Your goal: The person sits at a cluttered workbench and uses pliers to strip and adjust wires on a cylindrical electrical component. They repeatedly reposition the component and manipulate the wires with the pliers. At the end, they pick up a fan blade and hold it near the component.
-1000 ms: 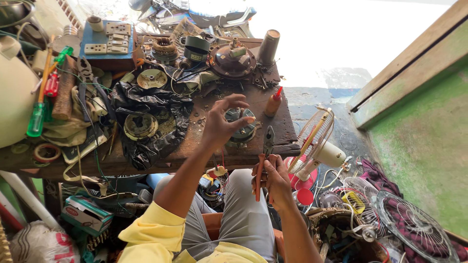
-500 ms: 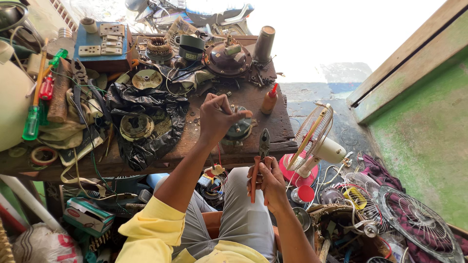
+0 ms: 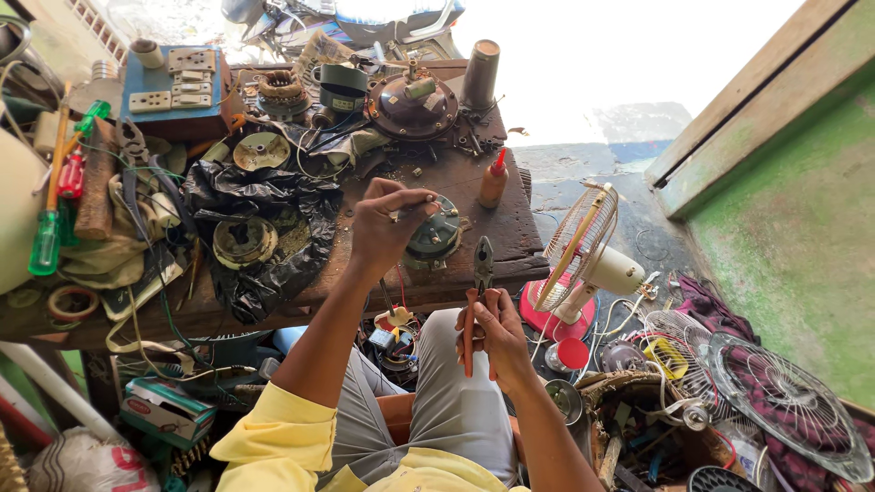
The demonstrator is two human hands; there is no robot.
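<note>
Wooden, oil-stained workbench [image 3: 510, 239] crowded with motor parts; green wall [image 3: 802, 237] at three o'clock. Left hand [image 3: 387, 228] pinches a small metal part above a round motor housing [image 3: 436, 239]. Right hand [image 3: 497, 328] grips red-handled pliers [image 3: 476, 305].

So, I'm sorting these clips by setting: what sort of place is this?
Probably a small fan repair workshop: a wooden bench strewn with motor parts, a small fan beside it, pliers in the right hand.

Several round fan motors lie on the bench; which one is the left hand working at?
The dark motor at the bench's front edge, right under the left hand. The brass-coloured ones lie further left on black plastic.
</note>
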